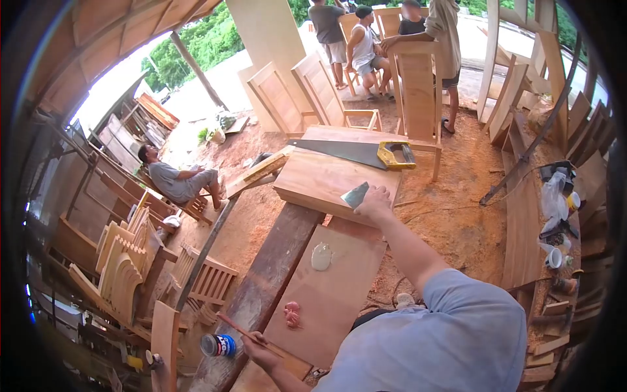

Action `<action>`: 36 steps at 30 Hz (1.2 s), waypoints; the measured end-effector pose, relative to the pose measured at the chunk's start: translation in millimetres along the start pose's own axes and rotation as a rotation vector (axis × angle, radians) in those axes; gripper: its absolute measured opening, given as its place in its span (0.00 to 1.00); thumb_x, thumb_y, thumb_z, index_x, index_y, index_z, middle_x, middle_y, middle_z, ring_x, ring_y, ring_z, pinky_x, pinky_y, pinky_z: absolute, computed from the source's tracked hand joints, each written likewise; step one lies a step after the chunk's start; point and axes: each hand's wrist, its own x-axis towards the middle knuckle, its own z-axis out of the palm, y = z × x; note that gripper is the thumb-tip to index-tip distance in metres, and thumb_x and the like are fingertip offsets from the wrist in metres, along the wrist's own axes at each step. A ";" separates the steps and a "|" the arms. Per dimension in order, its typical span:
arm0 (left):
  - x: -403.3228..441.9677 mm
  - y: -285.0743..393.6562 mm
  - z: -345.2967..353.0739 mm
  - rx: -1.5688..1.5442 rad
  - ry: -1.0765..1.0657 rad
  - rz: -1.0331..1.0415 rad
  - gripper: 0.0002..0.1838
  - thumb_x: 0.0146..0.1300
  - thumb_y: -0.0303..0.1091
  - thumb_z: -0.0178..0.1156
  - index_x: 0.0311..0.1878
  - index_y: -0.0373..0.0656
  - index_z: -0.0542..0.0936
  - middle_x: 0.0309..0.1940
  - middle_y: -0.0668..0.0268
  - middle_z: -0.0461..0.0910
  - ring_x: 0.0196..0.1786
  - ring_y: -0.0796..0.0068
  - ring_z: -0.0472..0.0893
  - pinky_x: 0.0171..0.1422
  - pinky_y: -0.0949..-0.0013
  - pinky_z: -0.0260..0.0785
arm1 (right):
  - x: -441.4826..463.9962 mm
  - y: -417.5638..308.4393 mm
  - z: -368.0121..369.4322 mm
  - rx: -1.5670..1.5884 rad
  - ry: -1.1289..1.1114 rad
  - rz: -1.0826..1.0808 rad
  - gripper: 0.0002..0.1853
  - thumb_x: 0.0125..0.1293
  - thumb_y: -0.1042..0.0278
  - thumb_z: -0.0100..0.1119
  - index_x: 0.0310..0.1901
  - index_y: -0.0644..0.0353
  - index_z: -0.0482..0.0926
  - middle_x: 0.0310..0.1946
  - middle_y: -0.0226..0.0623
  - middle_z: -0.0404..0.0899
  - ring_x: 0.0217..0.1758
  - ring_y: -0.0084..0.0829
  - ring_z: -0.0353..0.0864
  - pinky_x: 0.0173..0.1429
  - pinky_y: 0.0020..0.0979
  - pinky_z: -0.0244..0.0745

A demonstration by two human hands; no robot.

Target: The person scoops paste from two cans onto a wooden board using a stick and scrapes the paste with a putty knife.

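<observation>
My right hand [375,204] is closed on a flat grey-green spreader [355,195], held against the near side of a thick wooden panel [333,176]. A handsaw [349,151] with a yellow-and-black handle lies across the panel's top. Low in the view, my left hand [262,353] grips a thin reddish-brown stick [235,325] just beside a can with a blue label [219,345]. Between my hands, a thin board [339,281] carries a pale cream blob of paste [321,257] and a lumpy pink blob [292,314].
A dark, worn beam [274,261] supports the panel and board. Wooden chairs [418,91] stand beyond, with several people around them. Someone reclines on a seat [179,179] at left. Stacked wooden parts [121,268] fill the left; a plank bench [522,215] with cups lines the right.
</observation>
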 end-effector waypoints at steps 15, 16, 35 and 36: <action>10.0 7.3 86.4 -0.491 -0.286 -0.545 0.19 0.75 0.46 0.43 0.34 0.43 0.74 0.23 0.67 0.75 0.25 0.74 0.73 0.31 0.73 0.65 | -114.2 43.9 -21.5 1.517 -0.624 -0.339 0.20 0.58 0.79 0.57 0.55 0.67 0.76 0.45 0.40 0.84 0.43 0.30 0.85 0.51 0.32 0.82; 12.9 -1.0 98.9 -0.475 -0.251 -0.465 0.20 0.75 0.46 0.42 0.29 0.44 0.71 0.19 0.68 0.69 0.23 0.72 0.70 0.29 0.71 0.63 | -126.4 39.4 -17.6 1.509 -0.674 -0.318 0.20 0.58 0.79 0.57 0.55 0.67 0.76 0.45 0.40 0.84 0.43 0.30 0.85 0.51 0.32 0.82; 40.3 -55.2 130.1 -0.294 -0.265 0.393 0.20 0.64 0.39 0.48 0.14 0.49 0.65 0.16 0.67 0.64 0.21 0.75 0.60 0.29 0.66 0.54 | -261.8 -42.1 -8.2 1.311 -1.126 -0.310 0.19 0.68 0.74 0.59 0.59 0.70 0.76 0.46 0.37 0.83 0.44 0.25 0.84 0.51 0.30 0.81; 38.6 -38.0 127.4 -0.329 -0.412 0.314 0.20 0.63 0.37 0.48 0.14 0.46 0.64 0.15 0.69 0.64 0.21 0.77 0.61 0.29 0.67 0.53 | -262.8 -42.1 -9.8 1.312 -1.124 -0.309 0.19 0.68 0.74 0.59 0.59 0.70 0.76 0.46 0.37 0.83 0.44 0.25 0.84 0.51 0.30 0.81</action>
